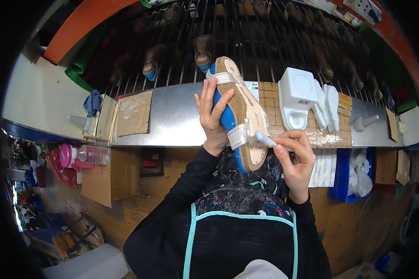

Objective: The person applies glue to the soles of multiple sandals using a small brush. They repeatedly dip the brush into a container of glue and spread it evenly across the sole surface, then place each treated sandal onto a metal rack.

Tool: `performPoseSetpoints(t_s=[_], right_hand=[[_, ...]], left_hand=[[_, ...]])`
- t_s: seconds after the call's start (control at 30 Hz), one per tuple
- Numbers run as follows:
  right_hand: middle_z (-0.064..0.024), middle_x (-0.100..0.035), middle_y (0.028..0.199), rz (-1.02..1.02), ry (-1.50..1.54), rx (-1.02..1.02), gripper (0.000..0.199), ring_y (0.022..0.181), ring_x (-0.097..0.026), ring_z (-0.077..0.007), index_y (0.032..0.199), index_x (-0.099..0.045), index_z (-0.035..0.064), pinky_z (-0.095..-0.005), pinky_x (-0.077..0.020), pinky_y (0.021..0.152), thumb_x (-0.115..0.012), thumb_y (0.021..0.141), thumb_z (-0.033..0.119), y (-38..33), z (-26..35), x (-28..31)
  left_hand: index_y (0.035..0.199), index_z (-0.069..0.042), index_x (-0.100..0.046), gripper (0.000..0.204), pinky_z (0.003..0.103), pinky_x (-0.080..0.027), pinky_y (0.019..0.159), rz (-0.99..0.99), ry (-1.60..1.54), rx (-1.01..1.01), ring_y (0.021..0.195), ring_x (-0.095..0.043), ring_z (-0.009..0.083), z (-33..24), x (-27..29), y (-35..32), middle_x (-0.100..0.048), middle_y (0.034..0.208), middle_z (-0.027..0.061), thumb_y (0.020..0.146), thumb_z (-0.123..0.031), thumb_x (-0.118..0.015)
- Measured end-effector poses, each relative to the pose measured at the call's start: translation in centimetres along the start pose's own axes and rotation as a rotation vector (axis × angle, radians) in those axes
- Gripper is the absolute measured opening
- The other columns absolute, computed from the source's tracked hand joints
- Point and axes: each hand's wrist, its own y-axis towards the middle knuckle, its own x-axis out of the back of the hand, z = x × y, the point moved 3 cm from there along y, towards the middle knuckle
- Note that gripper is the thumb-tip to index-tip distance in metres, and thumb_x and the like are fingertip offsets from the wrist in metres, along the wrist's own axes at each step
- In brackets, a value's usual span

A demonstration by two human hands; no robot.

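Note:
My left hand [212, 117] grips a sandal on a blue last [239, 111], held on edge with its cork-rimmed tan underside turned to the right. Two pale straps fold over that underside. My right hand [294, 156] pinches a small grey-white tool [261, 138] whose tip touches the sandal near the lower strap. Both hands are raised in front of a metal work ledge [172, 116].
A white box-shaped device [297, 95] and a stack of white insoles [327, 106] stand on the ledge to the right, with a grey cone [365, 122] beyond. Cardboard pieces [134, 113] and a blue rag [93, 102] lie at left. Behind, a rack [265, 42] holds several lasted shoes. A pink-capped bottle [81, 156] sits lower left.

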Motion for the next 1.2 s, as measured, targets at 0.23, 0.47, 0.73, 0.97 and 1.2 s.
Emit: performPoseSetpoints(t_s=[0.23, 0.47, 0.73, 0.97, 1.2], right_hand=[[-0.0068, -0.060, 0.097, -0.044, -0.045, -0.022, 0.015, 0.073, -0.058, -0.0099, 0.101, -0.076, 0.0036, -0.0212, -0.0444, 0.057, -0.072, 0.086, 0.005, -0.4, -0.8, -0.7], [-0.0073, -0.060, 0.097, -0.058, -0.112, 0.000, 0.016, 0.070, -0.057, -0.0105, 0.100, -0.076, 0.0053, -0.0223, -0.0450, 0.057, -0.073, 0.085, 0.005, 0.7, -1.4, -1.1], [-0.0053, -0.061, 0.095, -0.062, -0.222, 0.073, 0.015, 0.069, -0.054, -0.0139, 0.098, -0.077, 0.0077, -0.0239, -0.0458, 0.063, -0.074, 0.083, 0.006, 2.1, -1.6, -1.4], [-0.0051, -0.061, 0.095, -0.039, -0.048, 0.089, 0.013, 0.075, -0.056, -0.0117, 0.097, -0.077, 0.0064, -0.0227, -0.0449, 0.062, -0.074, 0.084, 0.008, 3.1, -2.3, -1.8], [-0.0038, -0.061, 0.094, 0.189, 0.108, -0.014, 0.013, 0.078, -0.057, -0.0093, 0.098, -0.076, 0.0038, -0.0220, -0.0450, 0.060, -0.073, 0.086, 0.007, 1.1, -2.3, -0.7]], left_hand=[[0.126, -0.022, -0.064, 0.059, 0.058, -0.032, 0.112, 0.018, -0.006, 0.058, 0.139, -0.039, 0.0414, -0.1, -0.2, -0.7, -0.045, 0.149, 0.0165, 0.071, -0.025, -0.084], [0.125, -0.020, -0.065, 0.060, 0.051, -0.038, 0.112, 0.015, 0.047, 0.017, 0.139, -0.039, 0.0419, 0.1, -0.1, -0.5, -0.046, 0.147, 0.0170, 0.069, -0.023, -0.085], [0.125, -0.018, -0.065, 0.058, 0.051, -0.039, 0.110, 0.019, 0.050, -0.009, 0.137, -0.040, 0.0440, 0.2, 0.2, -0.1, -0.045, 0.147, 0.0184, 0.070, -0.021, -0.084], [0.124, -0.018, -0.065, 0.057, 0.050, -0.039, 0.111, 0.015, 0.050, 0.004, 0.137, -0.041, 0.0429, 0.5, 0.3, 0.4, -0.046, 0.147, 0.0178, 0.071, -0.018, -0.083], [0.127, -0.019, -0.063, 0.060, 0.049, -0.039, 0.111, -0.004, -0.022, 0.055, 0.137, -0.041, 0.0405, 0.7, 0.8, 0.8, -0.046, 0.148, 0.0160, 0.070, -0.018, -0.083]])
